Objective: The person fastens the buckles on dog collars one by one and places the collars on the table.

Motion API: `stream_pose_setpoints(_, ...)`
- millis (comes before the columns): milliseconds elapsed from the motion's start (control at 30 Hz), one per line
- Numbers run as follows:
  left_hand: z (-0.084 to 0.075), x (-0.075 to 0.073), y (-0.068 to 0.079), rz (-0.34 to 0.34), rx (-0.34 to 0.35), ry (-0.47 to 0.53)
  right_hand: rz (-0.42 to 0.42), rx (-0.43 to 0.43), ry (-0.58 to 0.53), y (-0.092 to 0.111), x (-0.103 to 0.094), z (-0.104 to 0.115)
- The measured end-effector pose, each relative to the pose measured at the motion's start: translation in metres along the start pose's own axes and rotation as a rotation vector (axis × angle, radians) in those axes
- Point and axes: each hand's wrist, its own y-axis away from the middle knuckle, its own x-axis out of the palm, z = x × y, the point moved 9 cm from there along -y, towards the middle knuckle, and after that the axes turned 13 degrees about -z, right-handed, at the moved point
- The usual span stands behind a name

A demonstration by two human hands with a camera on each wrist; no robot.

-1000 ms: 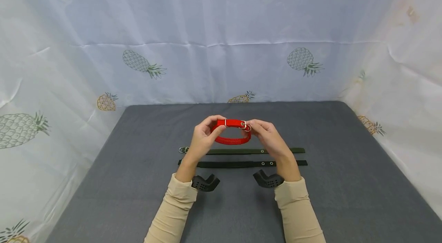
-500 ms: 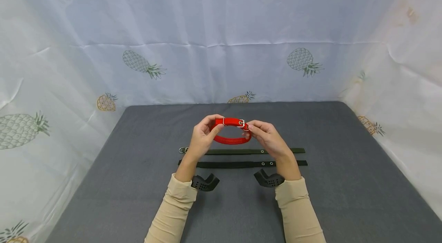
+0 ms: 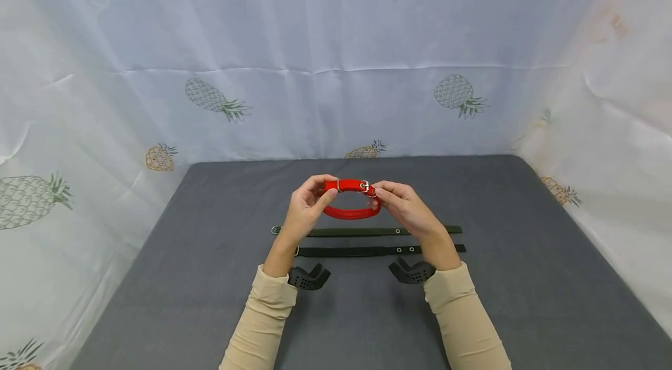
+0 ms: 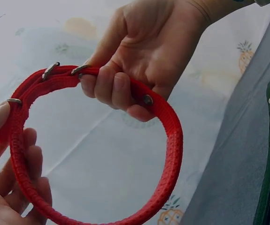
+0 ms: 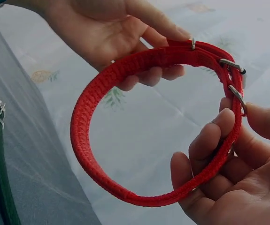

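A red dog collar (image 3: 350, 214) is buckled into a loop and held in the air above the table between both hands. My left hand (image 3: 304, 209) pinches its left side at the metal keeper, thumb in front; the other fingers reach inside the loop in the left wrist view. My right hand (image 3: 410, 212) grips the band beside the D-ring (image 5: 238, 100), just right of the silver buckle (image 3: 364, 186). An eyelet (image 4: 148, 99) shows in the band near the right fingers. Below, a dark green collar (image 3: 352, 232) and a black collar (image 3: 346, 252) lie stretched out flat.
The grey table (image 3: 210, 300) extends around the arms. A white curtain (image 3: 336, 113) with pineapple prints hangs behind and along both sides. Black camera mounts (image 3: 310, 278) sit on both wrists, over the table. Both forearms wear beige sleeves (image 3: 262, 317).
The buckle end of the red collar has shifted slightly left with my left hand. My right forearm has swung slightly outward. Both hands keep their hold, and the head view has tilted a little.
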Motion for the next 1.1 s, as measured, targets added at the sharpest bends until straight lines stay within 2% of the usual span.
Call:
stream_pose_setpoints(167, 0.005, -0.001, 0.000, 0.013, -0.037, -0.051, -0.009, 0.023, 0.010, 0.000, -0.005, -0.003)
stream_pose_setpoints(433, 0.009, -0.002, -0.005, 0.028, -0.023, -0.096, -0.035, 0.027, 0.074, 0.003, -0.023, -0.003)
stream_pose_setpoints(667, 0.013, -0.008, -0.006, 0.021, -0.014, -0.093, -0.090, 0.088, 0.228, 0.007, -0.046, -0.012)
stream_pose_setpoints(867, 0.019, -0.014, -0.002, 0.040, -0.019, -0.134, -0.127, 0.094, 0.376, 0.010, -0.064, -0.017)
stream_pose_setpoints(967, 0.020, -0.021, -0.002, 0.020, -0.018, -0.117, -0.138, 0.097, 0.400, 0.010, -0.070, -0.019)
stream_pose_setpoints(1100, 0.018, -0.031, -0.004, -0.034, 0.024, -0.080, -0.155, 0.095, 0.436, 0.009, -0.077, -0.021)
